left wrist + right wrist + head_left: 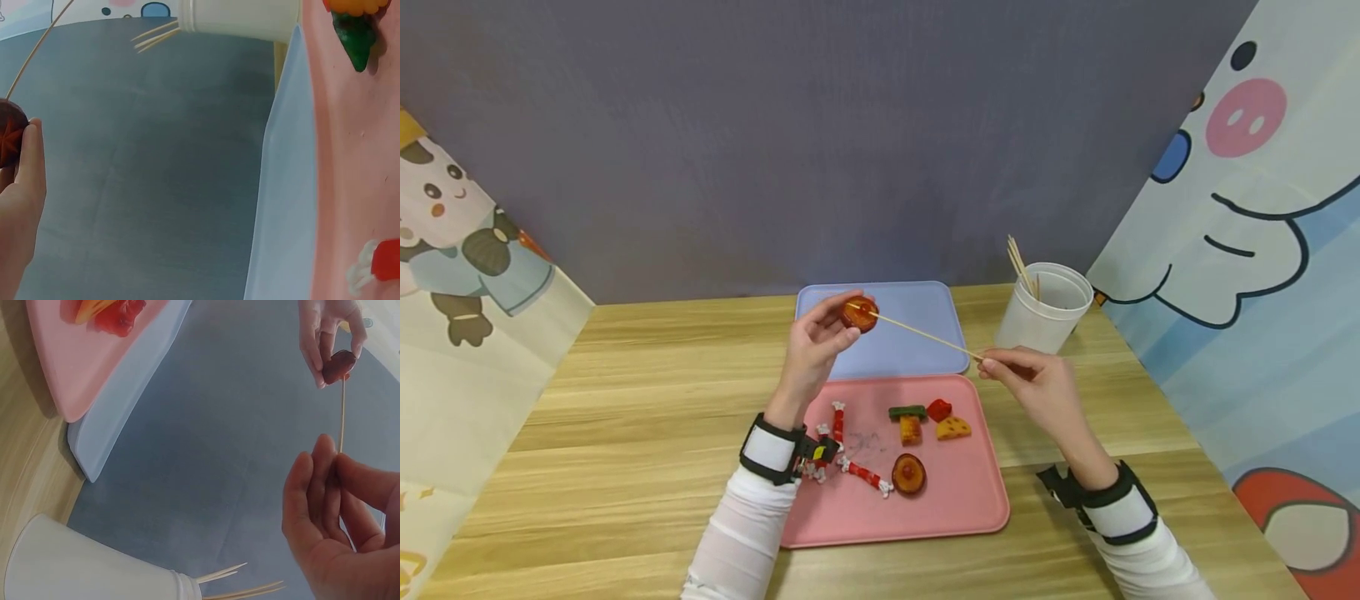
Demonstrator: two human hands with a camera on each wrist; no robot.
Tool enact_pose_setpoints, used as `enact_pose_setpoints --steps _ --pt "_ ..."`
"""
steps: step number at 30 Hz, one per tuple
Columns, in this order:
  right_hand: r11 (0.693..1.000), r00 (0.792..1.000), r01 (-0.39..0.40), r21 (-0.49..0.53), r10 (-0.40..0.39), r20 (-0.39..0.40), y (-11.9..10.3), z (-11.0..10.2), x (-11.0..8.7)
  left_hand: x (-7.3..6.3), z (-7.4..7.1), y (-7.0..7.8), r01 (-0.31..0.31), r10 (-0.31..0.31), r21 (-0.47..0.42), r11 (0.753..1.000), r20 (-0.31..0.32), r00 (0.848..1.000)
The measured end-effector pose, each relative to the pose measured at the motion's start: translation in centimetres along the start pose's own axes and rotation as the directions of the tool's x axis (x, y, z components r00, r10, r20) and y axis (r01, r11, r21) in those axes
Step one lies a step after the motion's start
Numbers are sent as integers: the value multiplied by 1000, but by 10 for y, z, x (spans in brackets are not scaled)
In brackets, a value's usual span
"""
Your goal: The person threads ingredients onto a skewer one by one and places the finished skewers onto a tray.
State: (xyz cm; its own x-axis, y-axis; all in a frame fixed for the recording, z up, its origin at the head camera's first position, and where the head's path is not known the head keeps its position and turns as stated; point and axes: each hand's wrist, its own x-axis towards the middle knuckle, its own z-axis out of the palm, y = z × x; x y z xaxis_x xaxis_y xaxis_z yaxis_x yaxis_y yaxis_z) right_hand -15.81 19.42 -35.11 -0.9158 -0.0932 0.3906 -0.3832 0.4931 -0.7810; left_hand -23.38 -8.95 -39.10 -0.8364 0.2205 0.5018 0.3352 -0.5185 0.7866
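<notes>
In the head view my left hand pinches a brown toy mushroom between thumb and fingers, above the blue tray. Its cap carries a star-shaped mark in the left wrist view. My right hand grips a thin wooden skewer near its right end. The skewer slants up to the left, and its other end overlaps the mushroom's stem side. In the right wrist view the skewer runs straight from the right fingertips to the mushroom.
A pink tray below holds a second mushroom, several red-and-white pieces, and green, red and yellow toy foods. Behind it lies a blue tray. A white bucket with several skewers stands at the right, near the grey wall.
</notes>
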Motion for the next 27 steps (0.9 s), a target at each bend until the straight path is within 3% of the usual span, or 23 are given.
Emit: enact_pose_setpoints --steps 13,21,27 --pt "995 999 -19 95 15 47 3 5 0 -2 9 -10 137 -139 25 990 76 987" --pt "985 999 -12 173 3 50 14 9 0 -3 16 -15 179 -184 52 982 97 978" --pt "977 999 -23 214 13 49 31 14 -1 -4 24 -22 174 -186 98 980 134 973"
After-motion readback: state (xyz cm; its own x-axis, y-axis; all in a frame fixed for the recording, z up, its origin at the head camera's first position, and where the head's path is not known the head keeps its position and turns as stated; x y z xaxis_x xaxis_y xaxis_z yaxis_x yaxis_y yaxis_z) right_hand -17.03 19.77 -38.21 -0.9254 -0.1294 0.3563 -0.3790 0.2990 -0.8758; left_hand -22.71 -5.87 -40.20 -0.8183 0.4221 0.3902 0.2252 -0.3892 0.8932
